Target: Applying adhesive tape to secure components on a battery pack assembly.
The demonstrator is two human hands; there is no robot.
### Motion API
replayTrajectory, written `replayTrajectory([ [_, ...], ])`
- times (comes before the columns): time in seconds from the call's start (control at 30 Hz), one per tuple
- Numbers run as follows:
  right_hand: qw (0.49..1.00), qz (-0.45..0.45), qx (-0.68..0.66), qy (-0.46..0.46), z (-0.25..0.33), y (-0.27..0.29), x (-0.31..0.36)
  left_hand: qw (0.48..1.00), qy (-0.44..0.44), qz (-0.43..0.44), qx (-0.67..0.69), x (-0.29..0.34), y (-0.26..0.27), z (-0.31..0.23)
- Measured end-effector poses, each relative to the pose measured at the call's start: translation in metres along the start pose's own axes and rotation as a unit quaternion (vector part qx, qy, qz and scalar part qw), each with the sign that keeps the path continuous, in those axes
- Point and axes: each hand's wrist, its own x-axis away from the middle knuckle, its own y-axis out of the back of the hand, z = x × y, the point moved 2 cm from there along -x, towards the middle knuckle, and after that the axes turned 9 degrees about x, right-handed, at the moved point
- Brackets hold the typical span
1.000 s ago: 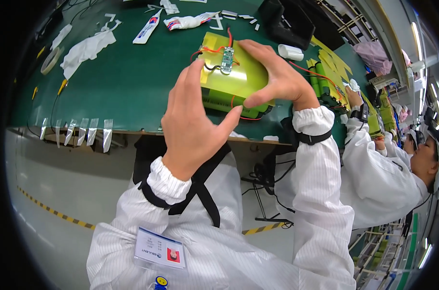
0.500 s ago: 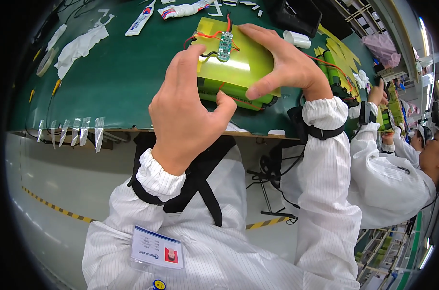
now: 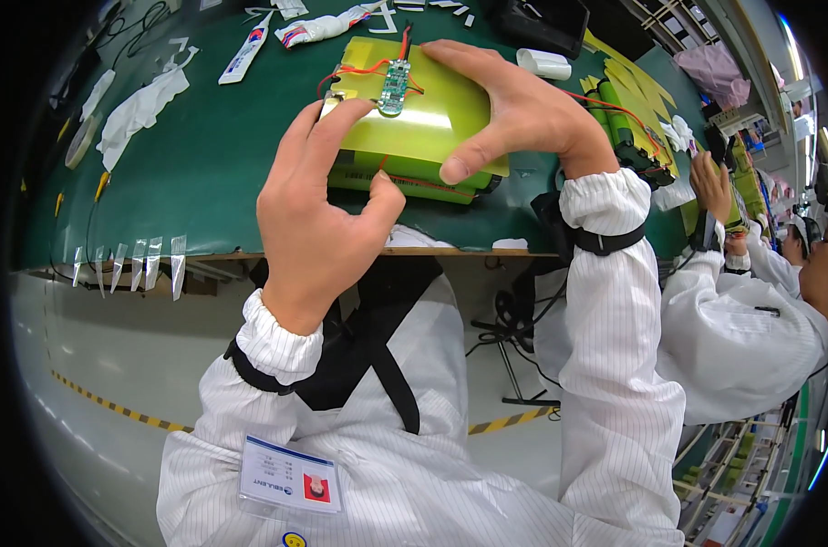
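Note:
A battery pack of green cells [image 3: 405,185], topped by a glossy yellow-green sheet [image 3: 450,105], lies on the green table mat. On the sheet sits a small green circuit board [image 3: 394,88] with red and black wires. My left hand [image 3: 318,205] curls round the pack's left side, its fingers near the left edge and its thumb against the near side by a thin red wire. Over the right side spreads my right hand [image 3: 533,114], index finger along the far edge, thumb at the near right part. Both hands hold the pack between them.
Behind the pack lie a white glue tube [image 3: 247,50] and a crumpled white packet [image 3: 327,27]. Clear tape strips [image 3: 139,264] hang from the table's front edge. Another pack [image 3: 628,128] stands to the right, near a co-worker's hand [image 3: 710,187]. Crumpled white paper [image 3: 140,114] lies left.
The pack and both my hands appear slightly further left, though the whole view has shifted that way too. My hands keep hold of the pack. The co-worker's hand has moved a little.

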Motion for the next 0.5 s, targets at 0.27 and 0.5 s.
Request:
replayTrajectory([
  [0.27, 0.999, 0.014, -0.030, -0.014, 0.0062, 0.0034, 0.0010, 1.000, -0.007, 0.003, 0.022, 0.0034, -0.0009, -0.0001],
  [0.5, 1.000, -0.006, 0.009, 0.009, 0.0033, 0.0006, 0.0017, 0.999, -0.033, -0.004, 0.010, 0.0004, -0.0016, 0.0000],
])
